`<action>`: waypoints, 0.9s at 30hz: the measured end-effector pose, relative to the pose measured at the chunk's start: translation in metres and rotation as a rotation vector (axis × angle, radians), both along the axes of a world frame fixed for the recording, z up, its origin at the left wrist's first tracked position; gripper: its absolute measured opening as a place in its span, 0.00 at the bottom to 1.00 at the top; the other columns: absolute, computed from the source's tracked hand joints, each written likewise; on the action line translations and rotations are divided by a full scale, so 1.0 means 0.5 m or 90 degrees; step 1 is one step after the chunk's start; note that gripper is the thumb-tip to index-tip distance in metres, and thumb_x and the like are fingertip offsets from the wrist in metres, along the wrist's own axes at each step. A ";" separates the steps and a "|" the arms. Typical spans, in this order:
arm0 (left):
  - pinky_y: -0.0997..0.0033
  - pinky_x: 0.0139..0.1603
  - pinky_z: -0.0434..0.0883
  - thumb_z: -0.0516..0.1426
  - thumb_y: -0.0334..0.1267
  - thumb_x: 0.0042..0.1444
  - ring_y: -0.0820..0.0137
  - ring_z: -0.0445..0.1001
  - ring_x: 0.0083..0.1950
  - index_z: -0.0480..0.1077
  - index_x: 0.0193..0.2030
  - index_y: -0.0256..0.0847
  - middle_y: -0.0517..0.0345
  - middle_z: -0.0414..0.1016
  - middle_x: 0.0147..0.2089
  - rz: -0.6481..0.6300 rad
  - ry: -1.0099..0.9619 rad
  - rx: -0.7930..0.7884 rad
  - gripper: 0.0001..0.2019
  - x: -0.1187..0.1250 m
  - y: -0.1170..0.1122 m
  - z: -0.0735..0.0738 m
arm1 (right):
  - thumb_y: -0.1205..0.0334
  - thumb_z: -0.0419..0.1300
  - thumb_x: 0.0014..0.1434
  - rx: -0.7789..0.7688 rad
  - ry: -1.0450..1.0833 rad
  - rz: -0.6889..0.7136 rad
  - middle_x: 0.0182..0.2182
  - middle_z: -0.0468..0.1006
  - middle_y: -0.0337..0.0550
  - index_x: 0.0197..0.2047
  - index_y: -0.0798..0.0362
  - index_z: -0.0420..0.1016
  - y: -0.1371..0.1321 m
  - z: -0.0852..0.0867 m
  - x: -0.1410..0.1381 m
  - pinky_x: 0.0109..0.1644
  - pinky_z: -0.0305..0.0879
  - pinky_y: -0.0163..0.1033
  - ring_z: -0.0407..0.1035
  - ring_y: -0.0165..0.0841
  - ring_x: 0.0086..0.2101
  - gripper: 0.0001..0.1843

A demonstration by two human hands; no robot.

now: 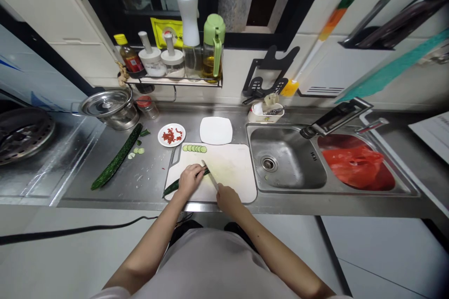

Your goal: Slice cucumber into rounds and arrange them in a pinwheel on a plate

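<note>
A white cutting board (231,168) lies on the steel counter in front of me. My left hand (190,179) is closed over a dark green cucumber (170,188) that lies across the board's left side. My right hand (228,198) is shut on the handle of a knife (209,173), whose blade sits at the cucumber's right end, close to my left fingers. A row of several cucumber slices (194,148) lies along the board's far edge.
A whole cucumber (117,158) and a few slices lie left on the counter. Behind the board are a small plate of red chopped bits (171,135) and a white plate (216,130). Right is a double sink (287,161) with a red basin (354,166). A pot (110,107) stands at left.
</note>
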State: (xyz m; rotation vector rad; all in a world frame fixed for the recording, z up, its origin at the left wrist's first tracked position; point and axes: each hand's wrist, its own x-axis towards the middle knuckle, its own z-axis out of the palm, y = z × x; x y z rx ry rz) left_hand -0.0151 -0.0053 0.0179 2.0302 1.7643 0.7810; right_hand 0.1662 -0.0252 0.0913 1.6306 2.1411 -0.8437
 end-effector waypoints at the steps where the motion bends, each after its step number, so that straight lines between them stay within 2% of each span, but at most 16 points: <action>1: 0.66 0.50 0.69 0.52 0.38 0.63 0.67 0.72 0.46 0.76 0.42 0.46 0.56 0.77 0.43 0.000 -0.002 0.000 0.10 0.000 0.000 0.000 | 0.70 0.44 0.64 -0.001 0.000 -0.001 0.41 0.77 0.57 0.51 0.58 0.67 -0.002 -0.001 0.002 0.41 0.63 0.39 0.73 0.41 0.44 0.16; 13: 0.68 0.48 0.69 0.52 0.38 0.63 0.68 0.72 0.45 0.75 0.43 0.46 0.56 0.76 0.42 0.000 -0.003 0.001 0.10 0.000 0.003 0.001 | 0.71 0.44 0.63 0.003 -0.006 0.006 0.43 0.77 0.58 0.51 0.60 0.67 0.018 -0.004 -0.021 0.43 0.64 0.40 0.73 0.40 0.44 0.16; 27: 0.67 0.49 0.70 0.52 0.39 0.62 0.67 0.72 0.46 0.76 0.42 0.46 0.56 0.77 0.43 -0.001 0.005 0.006 0.10 -0.001 0.002 -0.002 | 0.72 0.44 0.62 0.026 0.017 -0.001 0.42 0.77 0.57 0.49 0.60 0.68 0.033 -0.027 -0.032 0.44 0.64 0.40 0.73 0.39 0.43 0.16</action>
